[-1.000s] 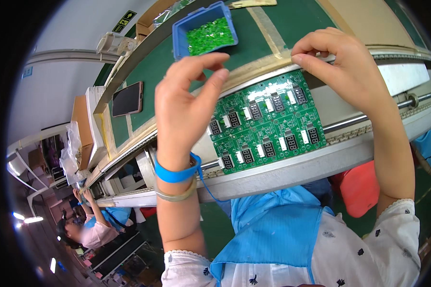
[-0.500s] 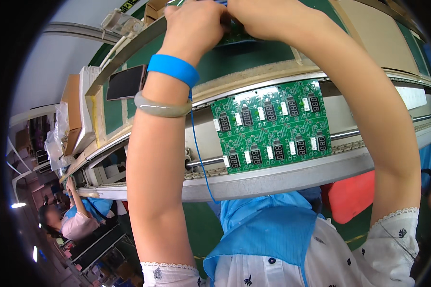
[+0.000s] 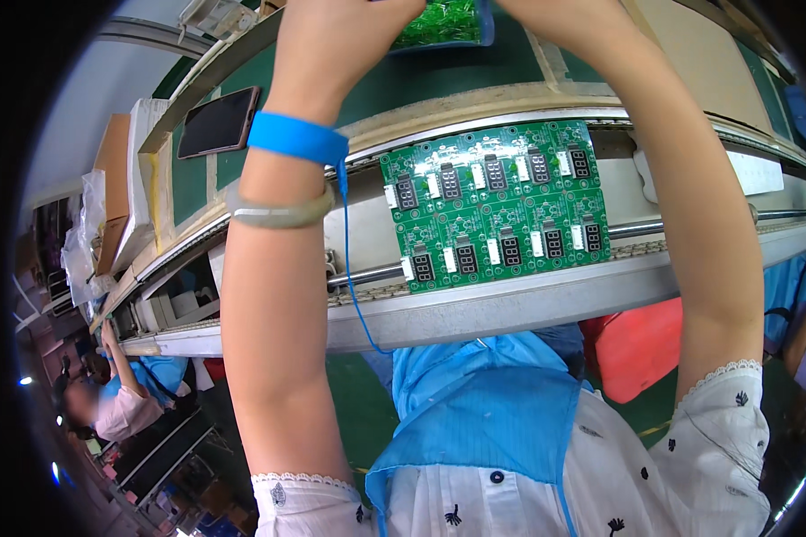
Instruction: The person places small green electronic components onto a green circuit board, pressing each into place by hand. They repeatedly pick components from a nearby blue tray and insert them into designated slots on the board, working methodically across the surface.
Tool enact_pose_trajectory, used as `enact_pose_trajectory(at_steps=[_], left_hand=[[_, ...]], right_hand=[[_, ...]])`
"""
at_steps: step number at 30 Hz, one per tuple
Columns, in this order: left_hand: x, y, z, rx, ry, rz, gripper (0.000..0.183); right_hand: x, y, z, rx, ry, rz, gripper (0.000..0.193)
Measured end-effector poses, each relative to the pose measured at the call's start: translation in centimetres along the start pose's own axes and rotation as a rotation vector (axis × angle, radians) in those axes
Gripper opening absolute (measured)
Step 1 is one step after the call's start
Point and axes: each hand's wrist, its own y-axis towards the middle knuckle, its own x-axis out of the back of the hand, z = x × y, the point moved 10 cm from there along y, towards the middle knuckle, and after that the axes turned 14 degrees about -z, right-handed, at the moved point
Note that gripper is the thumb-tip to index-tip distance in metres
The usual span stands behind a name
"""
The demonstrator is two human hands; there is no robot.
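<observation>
My left hand (image 3: 354, 31) reaches to the far edge of the view, beside a blue bin (image 3: 487, 27) of small shiny green parts (image 3: 434, 24). On the bin's other side is my right hand (image 3: 551, 16), cut off by the top edge. The fingertips of both hands lie out of view, so whether they hold anything is hidden. Nearer me, a green circuit board panel (image 3: 501, 201) lies across the conveyor rails, with rows of black digit displays and white connectors. A blue wrist strap (image 3: 297, 137) with a cord and a pale bangle (image 3: 282, 215) circle my left arm.
A dark phone (image 3: 218, 123) lies on the green bench at left, near a cardboard box (image 3: 114, 179). The conveyor's metal rail (image 3: 510, 309) runs across in front of me, with a red seat (image 3: 634, 349) below. People (image 3: 107, 403) sit along the line on both sides.
My hands have moved apart and farther toward the top edge. The blue bin with green parts now shows between them. The board panel appears slightly higher as the view shifts.
</observation>
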Motion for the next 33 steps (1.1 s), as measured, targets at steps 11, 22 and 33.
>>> enact_pose_trajectory(at_steps=[11,22,33], left_hand=[[1.8,-9.6,-0.8,0.367,-0.642,0.198,0.02],[1.7,-13.7,0.7,0.461,-0.782,0.178,0.022],[2.6,-14.2,2.2,0.476,-0.806,0.106,0.02]], right_hand=[[5.6,-11.6,-7.0,-0.434,0.572,0.093,0.02],[5.4,-15.4,-7.7,-0.556,0.688,0.13,0.019],[5.6,-15.7,-8.0,-0.398,0.463,0.108,0.017]])
